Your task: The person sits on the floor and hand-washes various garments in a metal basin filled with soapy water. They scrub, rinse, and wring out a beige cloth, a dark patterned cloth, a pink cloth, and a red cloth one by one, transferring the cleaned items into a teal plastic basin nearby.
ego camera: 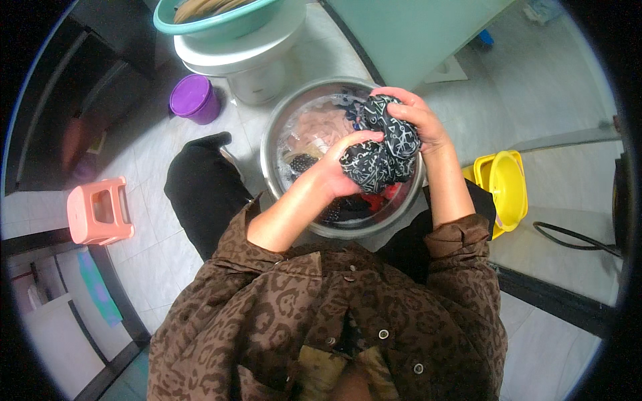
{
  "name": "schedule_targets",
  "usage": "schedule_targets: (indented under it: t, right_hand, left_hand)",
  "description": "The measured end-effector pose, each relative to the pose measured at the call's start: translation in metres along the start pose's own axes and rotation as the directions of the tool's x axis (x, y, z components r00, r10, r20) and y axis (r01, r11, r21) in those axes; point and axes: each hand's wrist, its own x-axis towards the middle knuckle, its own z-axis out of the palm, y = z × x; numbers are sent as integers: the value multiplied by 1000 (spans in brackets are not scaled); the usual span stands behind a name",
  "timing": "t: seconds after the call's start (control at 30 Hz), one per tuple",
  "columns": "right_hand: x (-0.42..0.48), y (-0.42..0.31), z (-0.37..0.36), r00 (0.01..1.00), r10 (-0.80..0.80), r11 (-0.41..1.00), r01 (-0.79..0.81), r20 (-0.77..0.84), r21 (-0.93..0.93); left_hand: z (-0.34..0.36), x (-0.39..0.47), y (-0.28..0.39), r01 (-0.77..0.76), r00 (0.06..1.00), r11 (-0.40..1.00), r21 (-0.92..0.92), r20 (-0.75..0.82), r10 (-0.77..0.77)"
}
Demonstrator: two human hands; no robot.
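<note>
Both hands grip one bunched black cloth with a white line pattern (388, 145), above a round metal basin (267, 165). My left hand (346, 165) clasps its lower left part, thumb across the top. Around its upper right end curl the fingers of my right hand (420, 118). Sudsy water fills the basin. In it lie a pale pink cloth (318, 125), a dark dotted cloth (302, 163), a red cloth (373, 202) and a black cloth (346, 209) near the front. The held cloth hides part of the basin's right side.
A purple lidded bucket (193, 97) and a white toilet (241, 55) with a turquoise basin (220, 25) on top stand beyond. A pink stool (98, 210) is at left, yellow basins (509, 185) and a dark hose (572, 240) at right. A glass panel (411, 35) rises behind.
</note>
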Motion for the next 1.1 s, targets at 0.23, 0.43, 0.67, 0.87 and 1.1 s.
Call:
schedule_targets:
  t: [0.23, 0.43, 0.67, 0.87, 1.1]
  right_hand:
    - [6, 2, -17, 916, 60, 993, -13, -396, 120]
    - [13, 7, 2, 925, 97, 960, -184, -367, -211]
    - [29, 59, 1, 902, 234, 535, -431, -363, -727]
    - [26, 108, 16, 925, 107, 261, -380, -365, -887]
    - [15, 152, 19, 904, 36, 242, -422, -426, -874]
  left_hand:
    - [20, -13, 12, -55, 998, 995, 82, 38, 52]
    - [22, -15, -4, -39, 988, 827, 562, -99, 114]
    - [-20, -3, -47, -312, 847, 589, 746, -63, 528]
    - [-86, 8, -78, -260, 703, 418, 870, -126, 700]
    - [-129, 8, -92, -128, 692, 350, 928, -170, 702]
